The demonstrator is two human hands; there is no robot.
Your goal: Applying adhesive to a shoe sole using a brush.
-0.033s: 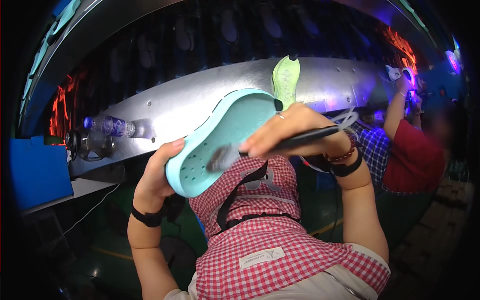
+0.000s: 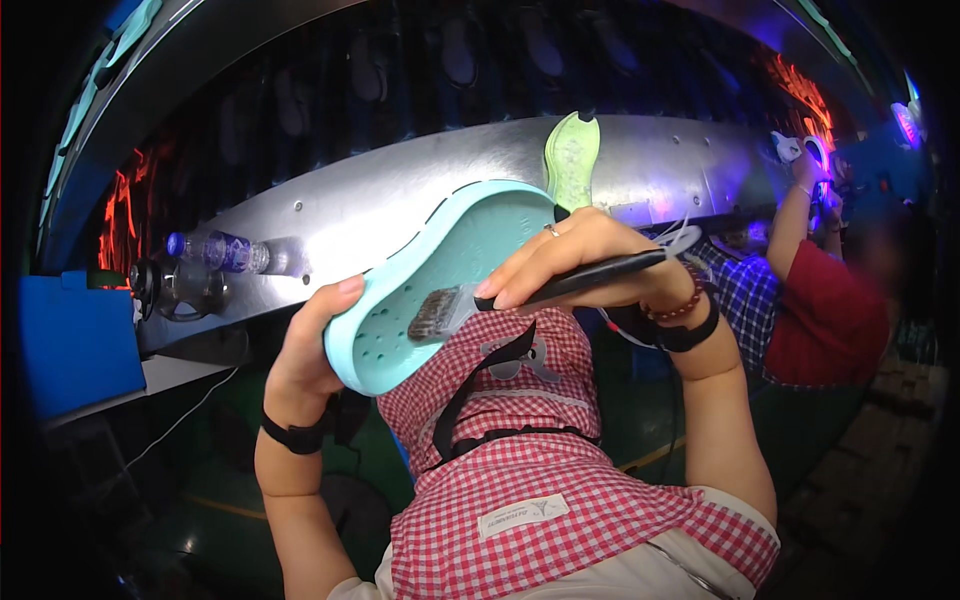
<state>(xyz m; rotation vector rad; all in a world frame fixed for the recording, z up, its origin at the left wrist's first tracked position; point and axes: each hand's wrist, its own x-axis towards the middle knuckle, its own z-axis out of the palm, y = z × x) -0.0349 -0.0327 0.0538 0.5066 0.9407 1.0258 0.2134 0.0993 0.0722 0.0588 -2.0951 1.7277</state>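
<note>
L. side: a blue box (image 2: pixel 80 345) stood at the near end of the metal bench (image 2: pixel 340 215). Next, a capped bottle (image 2: pixel 230 252) lay on its side behind a clear jug (image 2: pixel 195 290), both well apart from the workpiece, prob. to leave elbow room.

Centre: L. hand (image 2: pixel 308 335) was closed round the narrower end of the turquoise shoe piece (image 2: pixel 470 240), thumb over the rim, fingers mostly hidden beneath. The piece was held tilted above the apron (image 2: pixel 500 420), near the bench edge, inner face up, presumably for brush access.

R. hand (image 2: pixel 595 262) was closed on the black handle of a flat brush (image 2: pixel 440 313), fingertips near the ferrule, prob. for fine control. Bristles were over the perforated area; firm contact: cannot tell.

Beyond, a light-green sole piece (image 2: pixel 572 160) lay on the bench, its near end hidden.

R. side: a co-worker in a red top (image 2: pixel 825 310) was well apart.

Qty., L. to R.: box ×1; jug ×1; bottle ×1; turquoise piece ×1; brush ×1; green piece ×1; co-worker ×1.
</note>
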